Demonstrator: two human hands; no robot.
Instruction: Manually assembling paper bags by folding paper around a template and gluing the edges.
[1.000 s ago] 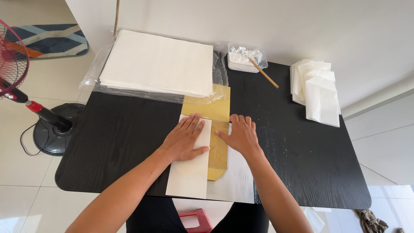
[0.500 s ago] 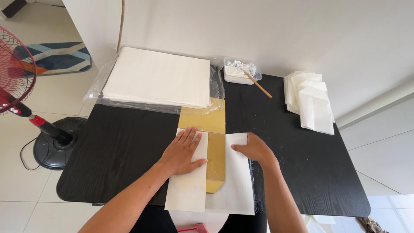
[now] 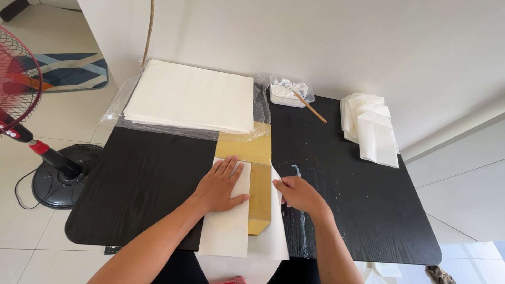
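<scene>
Left hand (image 3: 221,185): flat, pressing folded white paper sheet (image 3: 229,231) over gold board (image 3: 259,197). Right hand (image 3: 297,193): pinching sheet's right flap. Black bench (image 3: 142,184).

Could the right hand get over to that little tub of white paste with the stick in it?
Probably yes. The right hand pinches the paper flap, while the tub sits ahead at the table's far edge, with only bare black tabletop between them.

red fan (image 3: 18,89) cut off left, gold board (image 3: 259,179) half covered
</scene>
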